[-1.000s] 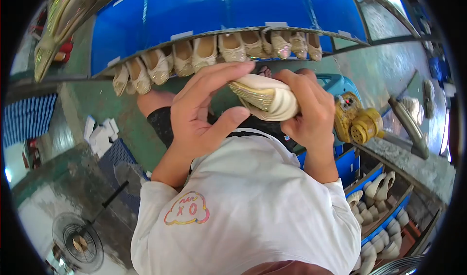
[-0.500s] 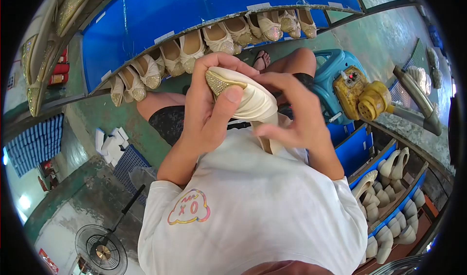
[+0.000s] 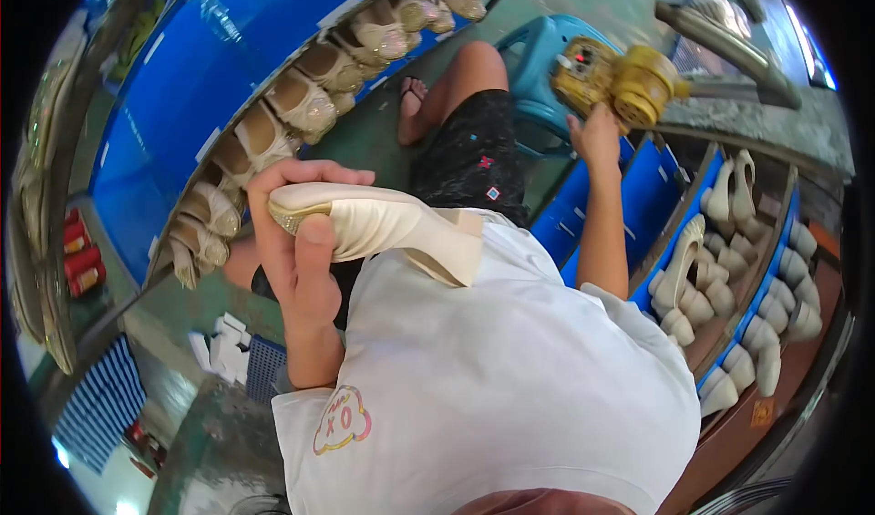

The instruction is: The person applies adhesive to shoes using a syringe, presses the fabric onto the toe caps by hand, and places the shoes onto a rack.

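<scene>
A cream high-heeled shoe (image 3: 392, 228) with pleated satin sides and a glittery toe lies sideways in front of my chest. My left hand (image 3: 305, 242) is closed around its toe end, the thumb pressed on the near side and the fingers behind. The block heel points right, over my white shirt. My right hand (image 3: 599, 139) is stretched out to the yellow-stained device (image 3: 643, 87), a box joined to a round head, at the blue stool (image 3: 538, 77). Its thumb stands apart from the fingers, which are partly hidden; I cannot tell whether they touch the device.
A blue rack (image 3: 173, 87) carries a row of cream shoes with glitter toes (image 3: 305, 105) on the left. To the right, blue-edged shelves (image 3: 720, 333) hold several cream shoes and heels. A metal pipe (image 3: 729, 55) is at upper right.
My right hand has left the shoe and reached out right to the yellow device. My left hand keeps the shoe, now turned more level. The view has swung to the right.
</scene>
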Tool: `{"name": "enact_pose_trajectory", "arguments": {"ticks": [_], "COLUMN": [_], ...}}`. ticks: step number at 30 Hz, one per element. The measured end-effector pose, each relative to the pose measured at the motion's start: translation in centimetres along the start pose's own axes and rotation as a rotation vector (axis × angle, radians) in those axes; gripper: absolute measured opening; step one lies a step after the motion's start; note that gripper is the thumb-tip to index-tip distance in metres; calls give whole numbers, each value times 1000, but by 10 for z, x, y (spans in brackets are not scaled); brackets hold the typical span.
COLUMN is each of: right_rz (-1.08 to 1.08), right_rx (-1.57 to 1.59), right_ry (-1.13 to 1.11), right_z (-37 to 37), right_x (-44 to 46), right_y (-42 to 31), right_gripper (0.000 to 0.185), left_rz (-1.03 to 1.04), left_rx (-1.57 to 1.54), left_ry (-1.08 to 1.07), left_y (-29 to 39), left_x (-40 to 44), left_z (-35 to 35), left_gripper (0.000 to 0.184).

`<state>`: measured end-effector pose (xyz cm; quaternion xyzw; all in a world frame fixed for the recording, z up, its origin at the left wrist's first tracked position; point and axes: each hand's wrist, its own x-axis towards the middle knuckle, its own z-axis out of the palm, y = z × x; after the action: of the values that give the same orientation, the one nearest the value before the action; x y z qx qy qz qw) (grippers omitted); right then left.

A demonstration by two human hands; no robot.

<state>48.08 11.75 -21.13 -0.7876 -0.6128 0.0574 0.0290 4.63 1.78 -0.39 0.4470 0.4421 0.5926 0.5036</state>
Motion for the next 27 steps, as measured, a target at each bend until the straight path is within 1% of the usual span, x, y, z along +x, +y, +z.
{"name": "enact_pose_trajectory", "arguments": {"ticks": [2, 5, 8, 9, 11, 13, 14, 15, 16, 17, 18, 20, 21, 23, 24, 25, 27], "right_rz": [32, 89, 47, 23, -11, -392, -609, -766, -841, -863, -880, -804, -772, -678, -489, -344, -125], "right_rx": [103, 129, 111, 369, 887, 1261, 1343, 1370, 1330, 1230, 1125, 1091, 1075, 938, 931, 763, 580], "right_ry": [-11, -112, -62, -116, -241, -508, -647, -719, -745, -599, -453, -355, -313, 84, 82, 256, 420], "right_z": [15, 27, 31, 19, -35, -88, -114, -131, -154, -154, -153, -154, -153, -120, -124, -116, -99], "right_x": [-1, -4, -2, 1, -5, -32, -43, -55, -68, -71, -71, -61, -53, -31, -19, -2, 46], "right_y": [-2, -15, -28, -43, -94, -144, -167, -187, -205, -218, -223, -217, -216, -198, -189, -175, -133], "right_gripper": [62, 74, 76, 76, 75, 80, 92, 101, 99, 86, 75, 69, 67, 58, 59, 59, 55], "left_rz": [-6, 20, 41, 48, 54, 51, 67, 86, 107, 136, 103, 34, 32, -22, -54, -96, -143], "left_rx": [14, 29, 19, 11, -3, -27, 11, 44, 73, 150, 123, 75, 144, 190, 215, 227, 217], "left_ry": [-28, -75, -68, -51, -32, -42, -29, -21, -18, -71, -88, -119, -64, -73, -81, -74, -68], "left_y": [-4, -5, -2, -2, -4, -10, -14, -18, -22, -31, -30, -24, -39, -45, -47, -51, -58], "left_x": [3, 6, 7, 7, 9, 17, 21, 25, 29, 31, 34, 35, 27, 22, 18, 13, 4], "left_z": [0, 0, 4, 4, 4, 7, 15, 25, 31, 27, 31, 37, 31, 20, 13, 7, -4], "left_gripper": [48, 49, 48, 48, 46, 44, 43, 42, 41, 49, 53, 61, 65, 63, 62, 58, 55]}}
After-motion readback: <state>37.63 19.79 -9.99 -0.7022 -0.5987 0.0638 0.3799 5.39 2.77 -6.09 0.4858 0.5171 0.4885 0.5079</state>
